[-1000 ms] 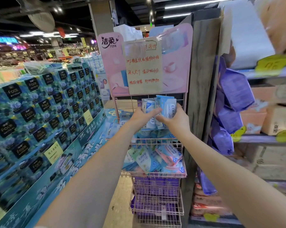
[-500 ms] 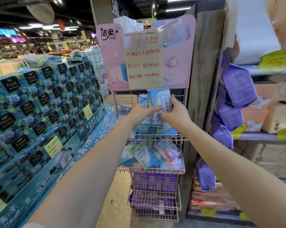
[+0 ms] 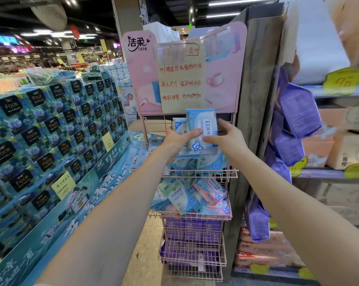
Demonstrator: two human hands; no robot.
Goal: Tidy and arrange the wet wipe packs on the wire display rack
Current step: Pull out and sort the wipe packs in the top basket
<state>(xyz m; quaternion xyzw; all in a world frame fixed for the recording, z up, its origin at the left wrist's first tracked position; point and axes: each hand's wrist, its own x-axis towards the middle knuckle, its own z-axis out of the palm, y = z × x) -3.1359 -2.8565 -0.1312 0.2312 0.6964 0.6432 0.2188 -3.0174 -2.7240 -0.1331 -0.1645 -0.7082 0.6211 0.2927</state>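
Note:
A pink wire display rack [image 3: 197, 173] stands ahead with several basket tiers. Both my hands hold a light blue wet wipe pack [image 3: 202, 124] upright above the top basket. My left hand [image 3: 178, 143] grips its lower left side with the thumb across the front. On the lower right edge sits my right hand [image 3: 226, 139]. A second blue-white pack [image 3: 177, 125] stands just behind it on the left. More blue packs [image 3: 207, 164] lie jumbled in the top basket. The second basket holds mixed blue, green and pink packs [image 3: 193, 197].
The lower baskets hold purple packs [image 3: 193, 230]. A pink header board with a handwritten sign [image 3: 180, 79] tops the rack. A grey wooden post [image 3: 255, 100] flanks it on the right, with purple bags [image 3: 296, 112] hanging beside shelves. Stacked blue tissue boxes [image 3: 50, 129] fill the left.
The pack in my hands has turned to face front and stands more upright and slightly higher. My view has shifted a little closer to the rack.

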